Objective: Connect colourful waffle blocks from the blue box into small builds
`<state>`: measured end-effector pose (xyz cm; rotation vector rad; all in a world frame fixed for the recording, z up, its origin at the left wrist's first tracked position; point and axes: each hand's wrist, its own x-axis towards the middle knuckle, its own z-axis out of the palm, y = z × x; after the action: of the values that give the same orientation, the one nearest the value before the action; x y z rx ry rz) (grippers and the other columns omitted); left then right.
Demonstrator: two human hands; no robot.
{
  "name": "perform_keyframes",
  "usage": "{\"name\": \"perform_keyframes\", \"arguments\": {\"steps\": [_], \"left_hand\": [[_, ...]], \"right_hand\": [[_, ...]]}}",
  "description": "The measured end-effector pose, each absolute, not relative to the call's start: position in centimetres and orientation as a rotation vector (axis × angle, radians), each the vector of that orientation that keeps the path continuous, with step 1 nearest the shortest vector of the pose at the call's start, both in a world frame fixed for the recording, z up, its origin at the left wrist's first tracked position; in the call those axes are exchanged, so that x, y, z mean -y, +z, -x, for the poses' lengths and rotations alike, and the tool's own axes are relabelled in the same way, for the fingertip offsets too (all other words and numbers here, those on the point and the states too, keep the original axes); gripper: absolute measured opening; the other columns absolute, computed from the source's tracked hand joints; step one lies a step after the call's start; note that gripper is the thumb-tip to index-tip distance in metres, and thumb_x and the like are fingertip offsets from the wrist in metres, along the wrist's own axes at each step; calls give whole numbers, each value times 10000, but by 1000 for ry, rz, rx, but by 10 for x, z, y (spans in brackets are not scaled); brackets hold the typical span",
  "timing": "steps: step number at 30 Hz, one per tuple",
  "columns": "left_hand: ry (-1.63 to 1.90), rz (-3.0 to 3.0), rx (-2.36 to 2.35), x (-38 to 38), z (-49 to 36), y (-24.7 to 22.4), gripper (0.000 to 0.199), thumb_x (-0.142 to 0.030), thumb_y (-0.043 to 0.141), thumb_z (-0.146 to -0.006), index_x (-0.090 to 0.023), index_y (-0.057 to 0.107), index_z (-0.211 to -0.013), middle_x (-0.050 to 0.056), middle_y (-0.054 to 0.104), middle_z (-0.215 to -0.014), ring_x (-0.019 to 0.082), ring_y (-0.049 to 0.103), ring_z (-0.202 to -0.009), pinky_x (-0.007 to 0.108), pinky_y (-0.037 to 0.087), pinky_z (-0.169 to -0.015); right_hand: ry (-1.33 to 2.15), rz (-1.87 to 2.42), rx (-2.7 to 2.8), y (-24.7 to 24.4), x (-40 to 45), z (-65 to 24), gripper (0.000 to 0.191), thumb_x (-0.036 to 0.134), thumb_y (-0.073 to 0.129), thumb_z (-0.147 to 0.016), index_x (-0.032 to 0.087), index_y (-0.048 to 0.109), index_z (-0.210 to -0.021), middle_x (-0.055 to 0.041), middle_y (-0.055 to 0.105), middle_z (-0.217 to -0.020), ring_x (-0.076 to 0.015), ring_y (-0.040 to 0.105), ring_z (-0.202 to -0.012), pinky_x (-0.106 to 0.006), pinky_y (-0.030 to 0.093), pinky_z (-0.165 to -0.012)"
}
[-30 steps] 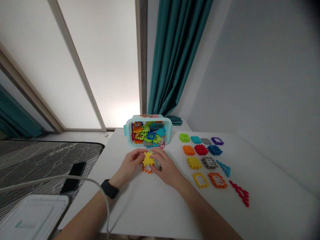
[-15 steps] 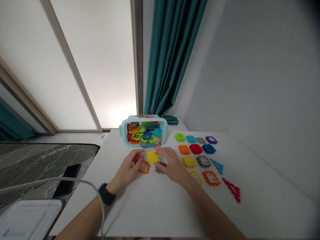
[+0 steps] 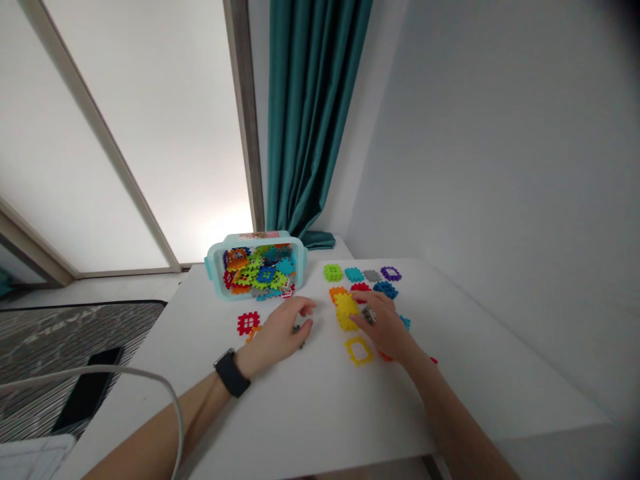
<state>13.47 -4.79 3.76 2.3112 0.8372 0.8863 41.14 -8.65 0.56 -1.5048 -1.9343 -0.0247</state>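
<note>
My right hand [image 3: 383, 323] pinches a yellow square building tile [image 3: 345, 304] at its right side, over another yellow tile [image 3: 349, 325] in the laid-out rows. My left hand [image 3: 283, 330] hovers low over the white table, thumb and fingers apart. Beneath it a grey tile [image 3: 299, 327] shows only in part; I cannot tell whether the fingers touch it. Left of that hand lie a red grid tile [image 3: 248, 323] and a partly covered orange tile [image 3: 253, 333].
A light-blue tub [image 3: 214, 267] full of mixed tiles stands at the back left. Sorted tiles lie on the right, among them a green one [image 3: 333, 273], a purple one [image 3: 391, 273] and a yellow window tile [image 3: 359, 351]. A white cable [image 3: 125, 371] crosses the lower left.
My right hand has carried the yellow tile from the middle of the table rightward to the sorted rows. My left hand has shifted right, off the orange tile; a red tile is uncovered. The view has turned right.
</note>
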Motion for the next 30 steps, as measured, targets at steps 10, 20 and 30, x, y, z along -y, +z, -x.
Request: {"name": "perform_keyframes", "arguments": {"steps": [10,20,30], "left_hand": [[621,-2516,-878,27,-202,10,332,-168,599,-831,-210,493,-1142,97,601,-1206,252,572,-1143,403,458,-1004],[482,-2602,-1009,33,-212,4,278,-265,618,-867,-217,483,-1106,94,625,-1211,273,583,-1122,401,437,-918],[465,-2592,-986,30,-215,4,266,-273,633,-881,-225,498,-1105,62,653,-1186,270,574,-1121,402,415,-903]], "right_hand": [[24,1736,2042,-3,90,-426,423,223,620,-854,222,566,-1273,-117,674,-1204,-302,549,-1148,-492,405,-1001],[128,1774,2084,1,93,-417,382,218,613,-854,225,580,-1235,-87,676,-1211,-294,527,-1161,-472,381,-995],[89,1753,2142,3,94,-418,249,235,589,-874,244,628,-1120,-78,672,-1246,-283,552,-1124,-459,399,-964]]}}
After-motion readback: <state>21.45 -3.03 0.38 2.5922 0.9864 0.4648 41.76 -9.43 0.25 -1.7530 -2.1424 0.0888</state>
